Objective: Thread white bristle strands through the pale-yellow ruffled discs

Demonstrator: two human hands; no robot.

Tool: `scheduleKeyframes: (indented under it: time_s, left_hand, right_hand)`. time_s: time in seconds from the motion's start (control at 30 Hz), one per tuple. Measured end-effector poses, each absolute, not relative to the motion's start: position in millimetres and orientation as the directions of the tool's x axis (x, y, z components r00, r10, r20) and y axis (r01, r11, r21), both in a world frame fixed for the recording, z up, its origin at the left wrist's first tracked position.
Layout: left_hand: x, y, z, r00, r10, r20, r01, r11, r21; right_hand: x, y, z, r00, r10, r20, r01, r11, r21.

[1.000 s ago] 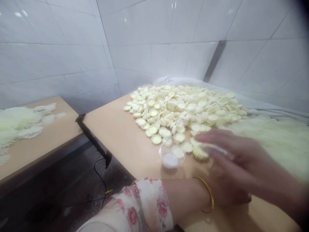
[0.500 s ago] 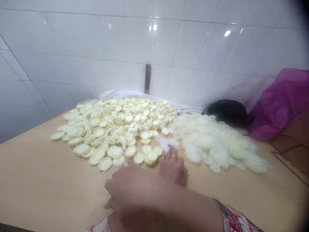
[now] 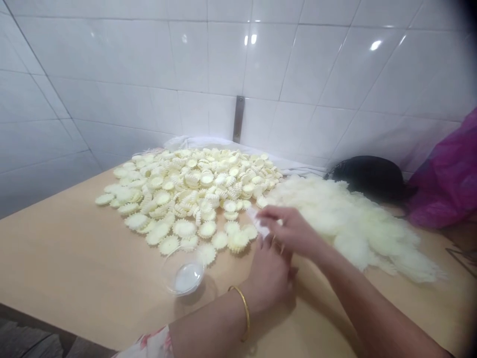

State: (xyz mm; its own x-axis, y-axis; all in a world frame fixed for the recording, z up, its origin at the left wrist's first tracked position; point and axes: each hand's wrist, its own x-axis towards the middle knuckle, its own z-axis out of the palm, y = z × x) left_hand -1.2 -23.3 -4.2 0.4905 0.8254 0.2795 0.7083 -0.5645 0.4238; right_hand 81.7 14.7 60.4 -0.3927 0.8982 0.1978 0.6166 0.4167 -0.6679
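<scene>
A thin white frilly strip (image 3: 257, 222) is pinched between the pressed-together fingers (image 3: 276, 213) of the right hand (image 3: 294, 229), just above the left hand (image 3: 268, 273), whose grip cannot be told. The right hand has lifted over the left since the earlier view, and a clear cup (image 3: 184, 275) now shows beside the cream fluted discs (image 3: 186, 199). Bare table (image 3: 74, 248) spreads left to its near edge.

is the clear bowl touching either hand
No, the clear bowl sits on the tabletop, apart from both the left hand and the right hand.
</scene>
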Motion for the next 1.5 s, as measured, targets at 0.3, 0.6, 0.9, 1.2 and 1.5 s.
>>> scheduleKeyframes:
  time_s: [0.3, 0.6, 0.9, 1.2, 1.5]
  left_hand:
    - [-4, -22, -17, 0.452, 0.825, 0.34, 0.746, -0.558, 0.362]
    - [-2, -24, -16, 0.486, 0.805, 0.34, 0.714, -0.59, 0.378]
    - [3, -24, -23, 0.442, 0.832, 0.336, 0.635, -0.555, 0.537]
    - [-1, -22, -13, 0.354, 0.836, 0.419, 0.382, -0.539, 0.751]
    - [-7, -4, 8, 0.448, 0.876, -0.179, -0.64, 0.454, 0.62]
  right_hand:
    - [126, 73, 25, -0.278, 0.945, 0.175, 0.931, 0.309, -0.193]
    - [118, 62, 32, -0.33, 0.915, 0.231, 0.936, 0.349, -0.045]
    - [70, 43, 31, -0.711, 0.699, 0.076, 0.694, 0.715, -0.084]
    - [96, 32, 45, -0.405, 0.804, 0.435, 0.645, 0.588, -0.488]
    - [123, -17, 21, -0.394, 0.639, 0.66, 0.679, 0.686, -0.26]
